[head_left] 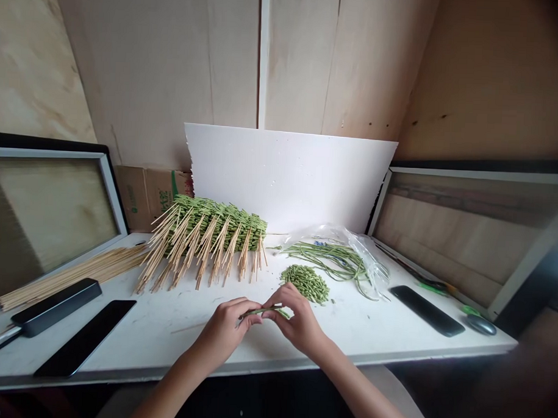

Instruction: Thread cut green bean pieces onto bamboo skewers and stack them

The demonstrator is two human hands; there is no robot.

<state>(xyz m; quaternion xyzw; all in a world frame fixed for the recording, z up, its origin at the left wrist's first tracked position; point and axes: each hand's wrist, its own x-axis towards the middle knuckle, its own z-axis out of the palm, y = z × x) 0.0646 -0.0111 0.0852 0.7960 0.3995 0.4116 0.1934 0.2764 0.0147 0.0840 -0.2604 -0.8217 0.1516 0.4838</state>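
Note:
In front of me, over the near part of the white table, my left hand [229,323] and my right hand [299,316] meet fingertip to fingertip. Both are pinched closed around slim cut green bean pieces [257,311]; the fingers partly cover them, and whether a skewer runs through them cannot be made out. Just beyond my right hand is a heap of short cut bean pieces [306,283]. Farther back, long uncut green beans [332,259] lie partly in a clear plastic bag [375,270]. A single thin skewer [187,329] rests beside my left hand.
At the back left, skewered beans [219,222] are stacked, sticks pointing toward me. Bare skewers [75,275] lie left, near a black box-like object [58,305] and a dark flat slab [86,337]. A black phone [426,310] and a computer mouse [480,324] lie right. A white board [289,179] stands behind.

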